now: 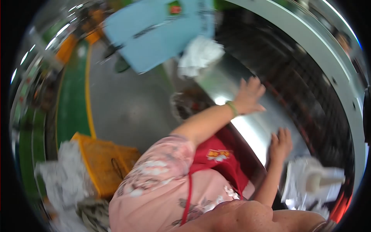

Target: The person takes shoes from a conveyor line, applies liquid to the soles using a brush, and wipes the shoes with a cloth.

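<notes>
My left hand (249,96), a green band on its wrist, is spread flat over a shiny metal work surface (249,133), with nothing in it. Closer to my body on the right, my right hand (281,146) is over the same surface, slightly blurred, its fingers loosely extended and nothing visible in them. I cannot tell whether either hand touches the metal. A dark mesh conveyor belt (286,65) runs along the far side. Beside my right forearm lie a white squeeze bottle with a pointed nozzle (315,181) and some clear plastic.
A crumpled white cloth (201,56) sits at the surface's far end, near a large light-blue board or box (158,33). A yellow crate (104,164) with white plastic bags (65,174) stands on the left. The belt has a pale metal frame (328,58).
</notes>
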`<action>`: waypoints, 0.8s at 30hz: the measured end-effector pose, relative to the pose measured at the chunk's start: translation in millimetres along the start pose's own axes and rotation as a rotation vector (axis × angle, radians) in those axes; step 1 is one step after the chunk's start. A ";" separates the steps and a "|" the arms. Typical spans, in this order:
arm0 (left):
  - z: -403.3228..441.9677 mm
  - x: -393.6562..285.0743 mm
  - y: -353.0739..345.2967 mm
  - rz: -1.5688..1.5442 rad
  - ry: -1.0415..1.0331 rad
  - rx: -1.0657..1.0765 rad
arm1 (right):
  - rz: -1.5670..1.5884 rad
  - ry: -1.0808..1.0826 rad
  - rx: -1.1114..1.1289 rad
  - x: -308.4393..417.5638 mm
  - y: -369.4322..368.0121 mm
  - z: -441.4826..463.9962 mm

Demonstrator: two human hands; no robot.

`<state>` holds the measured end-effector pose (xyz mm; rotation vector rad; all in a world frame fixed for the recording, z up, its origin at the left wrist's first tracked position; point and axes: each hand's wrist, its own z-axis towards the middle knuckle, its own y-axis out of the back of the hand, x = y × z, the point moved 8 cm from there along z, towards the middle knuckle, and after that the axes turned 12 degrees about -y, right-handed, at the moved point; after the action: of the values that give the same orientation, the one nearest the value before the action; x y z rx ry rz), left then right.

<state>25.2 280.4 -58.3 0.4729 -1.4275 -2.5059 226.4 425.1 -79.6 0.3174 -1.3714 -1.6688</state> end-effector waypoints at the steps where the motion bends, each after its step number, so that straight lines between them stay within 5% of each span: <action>1: -1.5 3.8 -17.3 0.030 0.017 0.075 | -0.019 0.021 0.004 -3.1 -3.6 -0.1; 24: -8.2 0.2 -24.2 -0.085 0.096 0.243 | -0.321 -0.010 0.248 10.6 -16.3 -6.7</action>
<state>27.5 286.0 -83.1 0.7015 -1.7150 -2.3463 217.4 411.9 -92.6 0.7040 -1.6032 -1.7567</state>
